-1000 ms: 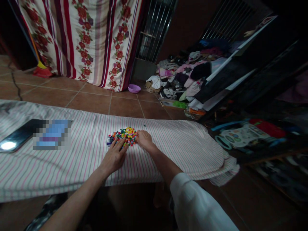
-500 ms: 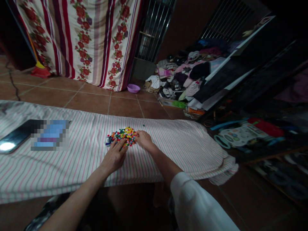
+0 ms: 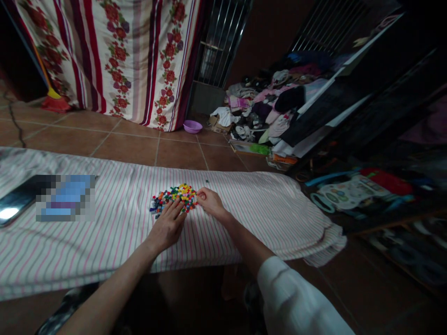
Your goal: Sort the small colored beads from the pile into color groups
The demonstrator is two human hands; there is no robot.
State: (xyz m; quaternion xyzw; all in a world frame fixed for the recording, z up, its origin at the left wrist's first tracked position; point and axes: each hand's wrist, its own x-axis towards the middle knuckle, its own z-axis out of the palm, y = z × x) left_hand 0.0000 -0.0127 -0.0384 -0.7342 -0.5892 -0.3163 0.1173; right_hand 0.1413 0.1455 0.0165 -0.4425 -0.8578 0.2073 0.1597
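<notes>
A flat pile of small multicoloured plastic pieces [image 3: 185, 190] lies on the striped cloth [image 3: 251, 209] in the head view. They look like tiny building bricks, too small to make out exactly. Over the front of the pile rests my left hand [image 3: 169, 223], fingers stretched out on the pieces and hiding some of them. At the pile's right edge is my right hand [image 3: 211, 202], its thumb and fingertips pinched together. Whatever sits in that pinch is hidden. One small dark piece [image 3: 207, 181] lies apart, just beyond my right hand.
Left on the cloth lie a dark phone [image 3: 21, 197] and a blurred-out blue item [image 3: 68, 197]. Beyond the table, a purple basin [image 3: 193, 126] stands on the tiled floor beside a floral curtain [image 3: 118, 60]. A heap of clothes [image 3: 268, 102] fills the back right.
My right hand has shifted very slightly, its fingertips now more closely pinched at the pile's edge. My left fingers have slid a little to the right over the pieces. The view has turned slightly.
</notes>
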